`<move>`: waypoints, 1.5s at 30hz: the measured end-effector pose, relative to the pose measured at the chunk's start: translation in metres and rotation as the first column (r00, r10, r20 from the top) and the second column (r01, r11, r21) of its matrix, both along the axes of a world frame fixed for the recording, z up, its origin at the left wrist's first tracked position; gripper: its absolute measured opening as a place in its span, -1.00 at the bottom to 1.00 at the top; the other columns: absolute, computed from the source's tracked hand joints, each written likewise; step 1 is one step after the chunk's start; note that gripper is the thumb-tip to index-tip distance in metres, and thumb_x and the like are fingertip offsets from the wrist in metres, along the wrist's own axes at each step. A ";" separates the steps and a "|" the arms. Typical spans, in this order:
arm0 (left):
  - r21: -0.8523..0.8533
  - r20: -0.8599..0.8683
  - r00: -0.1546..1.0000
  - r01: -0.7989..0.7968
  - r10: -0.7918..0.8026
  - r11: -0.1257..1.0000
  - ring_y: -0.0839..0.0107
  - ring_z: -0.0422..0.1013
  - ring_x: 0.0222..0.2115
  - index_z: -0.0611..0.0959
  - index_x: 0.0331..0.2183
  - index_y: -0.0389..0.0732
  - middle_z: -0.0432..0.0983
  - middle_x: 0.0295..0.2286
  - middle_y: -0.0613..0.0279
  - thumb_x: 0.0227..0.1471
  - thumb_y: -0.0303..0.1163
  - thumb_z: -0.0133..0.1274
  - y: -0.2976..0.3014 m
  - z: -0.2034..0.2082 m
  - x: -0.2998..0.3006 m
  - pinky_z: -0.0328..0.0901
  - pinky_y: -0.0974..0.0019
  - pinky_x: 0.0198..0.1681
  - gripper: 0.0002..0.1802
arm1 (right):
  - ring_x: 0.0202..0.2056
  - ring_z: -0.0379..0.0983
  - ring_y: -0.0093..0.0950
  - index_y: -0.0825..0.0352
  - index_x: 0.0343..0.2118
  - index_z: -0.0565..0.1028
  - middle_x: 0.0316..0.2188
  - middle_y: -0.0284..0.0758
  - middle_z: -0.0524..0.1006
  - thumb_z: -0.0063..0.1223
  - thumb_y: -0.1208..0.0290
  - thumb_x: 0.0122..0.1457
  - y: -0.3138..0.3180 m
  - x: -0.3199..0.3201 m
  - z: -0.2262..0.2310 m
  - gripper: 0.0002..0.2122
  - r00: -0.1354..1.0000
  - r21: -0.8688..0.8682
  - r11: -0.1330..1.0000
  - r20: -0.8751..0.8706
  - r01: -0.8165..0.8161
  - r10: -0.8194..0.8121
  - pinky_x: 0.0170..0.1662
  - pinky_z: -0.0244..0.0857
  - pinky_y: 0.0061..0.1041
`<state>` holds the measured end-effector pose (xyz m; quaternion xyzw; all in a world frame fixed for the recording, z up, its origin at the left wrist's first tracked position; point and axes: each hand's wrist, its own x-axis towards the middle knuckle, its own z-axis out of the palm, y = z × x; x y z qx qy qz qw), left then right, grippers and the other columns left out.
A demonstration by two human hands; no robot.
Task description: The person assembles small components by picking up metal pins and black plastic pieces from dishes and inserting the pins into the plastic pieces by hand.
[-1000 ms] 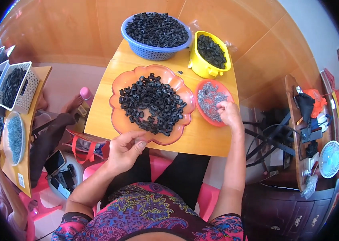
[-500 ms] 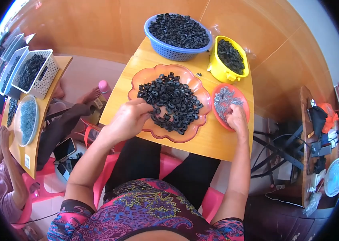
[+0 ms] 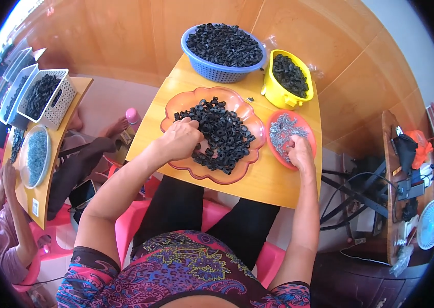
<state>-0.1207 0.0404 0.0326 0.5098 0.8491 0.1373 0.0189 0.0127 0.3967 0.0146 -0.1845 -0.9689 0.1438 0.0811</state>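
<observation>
My left hand (image 3: 182, 138) reaches over the near left part of a heap of small black plastic parts (image 3: 224, 133). Its fingers curl down into the heap, and whatever they grip is hidden beneath them. The heap lies in an orange scalloped tray (image 3: 176, 102) on a yellow wooden table. To the right, my right hand (image 3: 300, 153) dips into a red oval plate (image 3: 312, 132), thumb and fingers drawn together. Small silvery metal pieces (image 3: 282, 128), thin like screws or pins, lie there; what the fingertips hold is too small to tell.
At the back stand a blue basket (image 3: 217, 76) and a yellow basket (image 3: 289, 98), both full of black parts. On the left, another person (image 3: 9, 220) sits by a second table (image 3: 68, 120) with white baskets. A fan (image 3: 431, 224) stands far right.
My left hand has turned knuckles up and shifted slightly, its fingers now lower in the black parts. The right hand stays among the metal pieces. The whole view has tilted a little.
</observation>
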 end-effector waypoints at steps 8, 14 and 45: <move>0.360 0.199 0.980 -0.062 -0.012 0.931 0.02 0.39 -0.34 0.52 -0.52 -0.32 0.46 -0.48 0.05 -0.35 -0.60 0.12 -0.005 0.010 0.010 0.30 0.07 -0.23 -0.82 | -0.56 0.34 -0.62 0.40 -0.51 0.40 -0.66 -0.38 0.40 0.08 0.68 -0.02 0.008 0.011 0.009 -0.91 0.979 -0.462 0.886 -0.166 0.029 -0.119 -0.48 0.26 -0.58; 0.389 0.680 0.733 -0.349 -0.009 0.853 0.47 0.43 -0.42 0.45 -0.40 -0.33 0.51 -0.49 0.17 -0.07 -0.64 0.07 -0.016 0.024 0.042 0.33 0.36 -0.33 -0.87 | -0.52 0.32 -0.69 0.38 -0.37 0.45 -0.52 -0.45 0.42 -0.01 0.75 -0.01 0.006 0.024 0.010 -0.85 0.961 -0.732 0.667 -0.263 -0.137 -0.092 -0.45 0.26 -0.71; 0.371 0.579 -0.250 -0.766 -0.776 0.524 0.35 0.52 -0.41 0.48 -0.28 -0.27 0.55 -0.40 0.09 0.07 -0.58 0.01 -0.036 -0.008 0.105 0.42 0.38 -0.36 -0.88 | -0.42 0.46 -0.53 0.44 -0.36 0.43 -0.40 -0.25 0.49 0.08 0.78 -0.02 -0.236 0.036 0.067 -0.83 0.765 -0.418 0.696 -0.571 -0.584 0.299 -0.33 0.37 -0.60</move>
